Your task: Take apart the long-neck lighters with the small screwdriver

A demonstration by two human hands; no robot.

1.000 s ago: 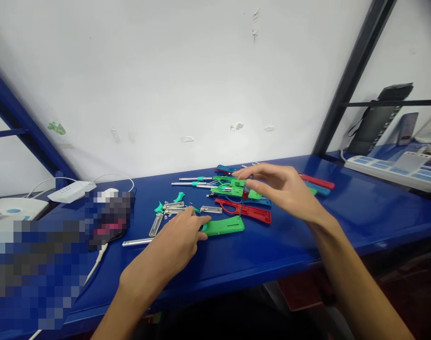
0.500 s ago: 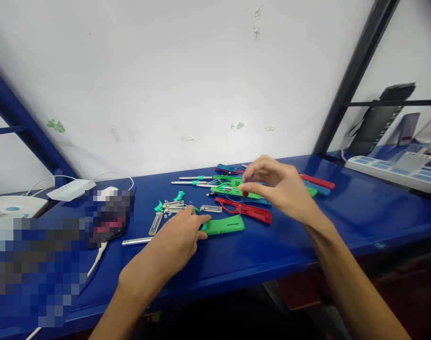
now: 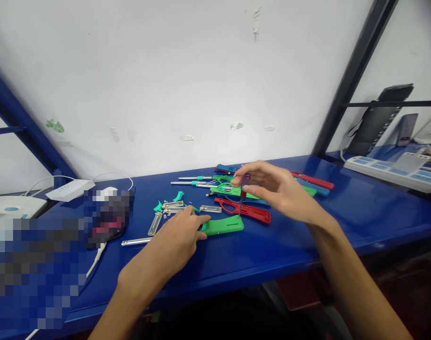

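My left hand (image 3: 183, 231) grips a green long-nosed lighter (image 3: 224, 225) lying on the blue table, its metal tube (image 3: 135, 242) sticking out to the left under my wrist. Over the handle's right end, my right hand (image 3: 274, 189) holds a small screwdriver (image 3: 246, 180) between thumb and fingers. The screwdriver stands nearly upright, with its thin shaft reaching down to the handle's end. Behind the lighter lie a red handle shell (image 3: 252, 211) and several green lighter bodies (image 3: 225, 189) with metal tubes. Clear fuel tanks (image 3: 211, 208) and teal triggers (image 3: 179, 196) are scattered left of them.
At the left are a phone (image 3: 109, 222), partly blurred out, a white cable (image 3: 95, 264) and a white adapter (image 3: 70, 190). A power strip (image 3: 388, 172) lies at the right, beyond a dark frame post (image 3: 353, 80). The white wall rises behind the table (image 3: 289, 245).
My right hand's fingers have opened somewhat around the screwdriver handle, so more of it shows. My left hand and the green lighter have stayed in place.
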